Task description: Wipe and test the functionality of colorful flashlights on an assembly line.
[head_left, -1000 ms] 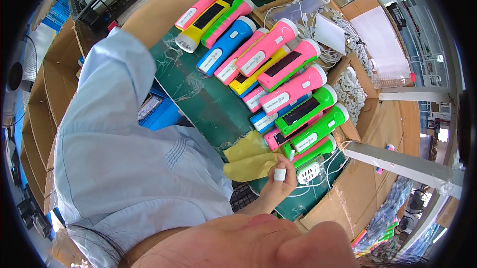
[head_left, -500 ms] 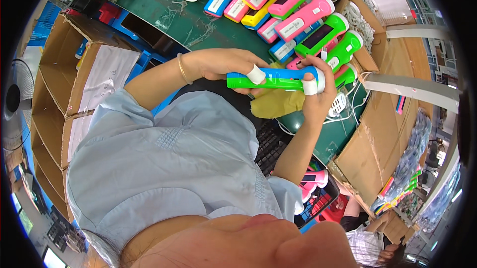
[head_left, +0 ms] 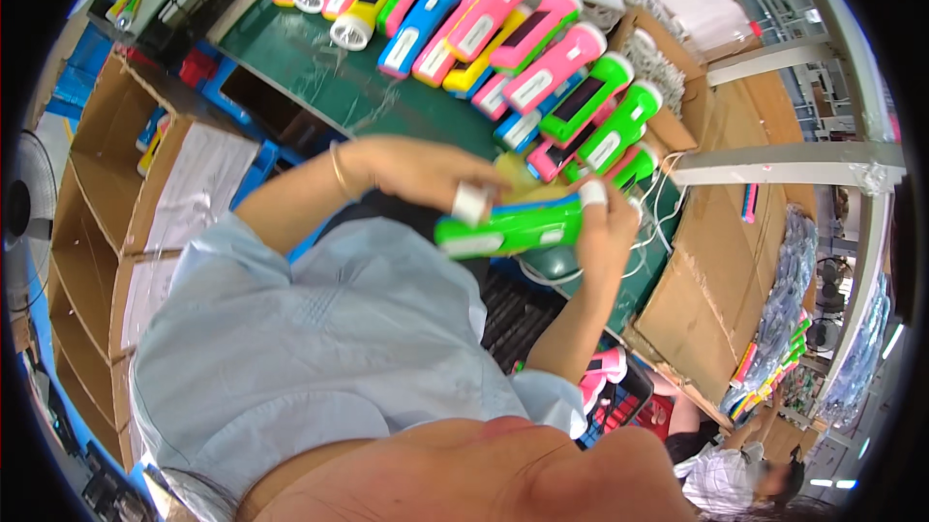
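Both hands hold the green flashlight [head_left: 508, 229]: left hand [head_left: 421, 174] near one end, right hand [head_left: 608, 232] at the other. It could slip and knock the far flashlights [head_left: 503, 38] off.

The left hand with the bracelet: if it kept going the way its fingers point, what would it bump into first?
Probably the right hand gripping the other end of the green flashlight that the left hand also holds; depth is uncertain.
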### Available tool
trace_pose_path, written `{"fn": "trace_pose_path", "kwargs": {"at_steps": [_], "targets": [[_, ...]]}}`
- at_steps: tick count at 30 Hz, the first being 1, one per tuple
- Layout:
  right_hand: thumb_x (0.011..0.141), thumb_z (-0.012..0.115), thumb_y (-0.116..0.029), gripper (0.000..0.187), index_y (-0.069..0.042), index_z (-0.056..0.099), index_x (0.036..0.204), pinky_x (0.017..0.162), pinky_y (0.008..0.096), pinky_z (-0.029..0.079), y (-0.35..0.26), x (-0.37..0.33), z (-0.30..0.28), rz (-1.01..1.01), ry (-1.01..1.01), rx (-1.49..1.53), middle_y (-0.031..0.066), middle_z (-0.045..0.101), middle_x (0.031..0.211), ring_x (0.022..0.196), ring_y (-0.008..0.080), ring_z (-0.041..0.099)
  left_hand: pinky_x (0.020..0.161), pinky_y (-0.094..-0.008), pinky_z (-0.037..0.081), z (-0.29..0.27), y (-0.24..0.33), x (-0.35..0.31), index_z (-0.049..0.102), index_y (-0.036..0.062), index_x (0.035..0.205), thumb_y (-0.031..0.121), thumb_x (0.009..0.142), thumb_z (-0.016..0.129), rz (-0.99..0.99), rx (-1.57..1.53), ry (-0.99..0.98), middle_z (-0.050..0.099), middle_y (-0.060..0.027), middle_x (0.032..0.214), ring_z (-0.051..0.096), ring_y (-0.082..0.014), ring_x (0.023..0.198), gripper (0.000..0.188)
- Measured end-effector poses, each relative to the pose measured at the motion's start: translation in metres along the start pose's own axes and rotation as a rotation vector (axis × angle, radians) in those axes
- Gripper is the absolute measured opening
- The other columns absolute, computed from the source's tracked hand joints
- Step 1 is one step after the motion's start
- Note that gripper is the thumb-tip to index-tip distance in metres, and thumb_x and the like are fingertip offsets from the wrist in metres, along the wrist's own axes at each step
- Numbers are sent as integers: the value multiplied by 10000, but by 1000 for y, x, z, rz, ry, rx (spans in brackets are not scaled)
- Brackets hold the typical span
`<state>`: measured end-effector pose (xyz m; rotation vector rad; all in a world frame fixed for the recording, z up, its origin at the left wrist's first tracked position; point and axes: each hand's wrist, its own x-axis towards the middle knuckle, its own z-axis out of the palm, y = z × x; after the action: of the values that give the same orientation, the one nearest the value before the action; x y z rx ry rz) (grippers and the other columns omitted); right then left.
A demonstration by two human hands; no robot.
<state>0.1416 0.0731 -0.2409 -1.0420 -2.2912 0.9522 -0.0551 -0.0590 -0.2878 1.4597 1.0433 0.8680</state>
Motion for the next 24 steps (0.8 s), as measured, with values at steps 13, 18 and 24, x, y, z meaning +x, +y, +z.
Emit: {"fn": "trace_pose_path", "kwargs": {"at_steps": [13, 18, 24], "targets": [[893, 497, -98, 219, 37, 567, 1050, 635, 210, 432, 50, -49, 73, 181, 11, 676, 66, 603, 855, 743, 102, 548, 490, -263, 461, 10, 12, 59, 475, 24, 1042, 322, 890, 509, -89, -1197, 327, 553, -104, 801, 544, -174, 582, 336], [899, 486, -85, 201, 52, 570, 1020, 622, 211, 434, 48, -57, 71, 207, 70, 724, 83, 599, 875, 722, 111, 552, 496, -266, 464, 7, 16, 67, 482, 22, 1053, 400, 897, 469, -113, -1220, 344, 553, -114, 780, 538, -172, 572, 408], [897, 489, -74, 175, 43, 580, 990, 583, 208, 437, 54, -57, 73, 213, 49, 796, 83, 606, 869, 718, 112, 569, 504, -269, 467, 11, 3, 50, 477, 32, 1049, 341, 901, 462, -131, -1132, 422, 549, -94, 792, 545, -165, 577, 343]]}}
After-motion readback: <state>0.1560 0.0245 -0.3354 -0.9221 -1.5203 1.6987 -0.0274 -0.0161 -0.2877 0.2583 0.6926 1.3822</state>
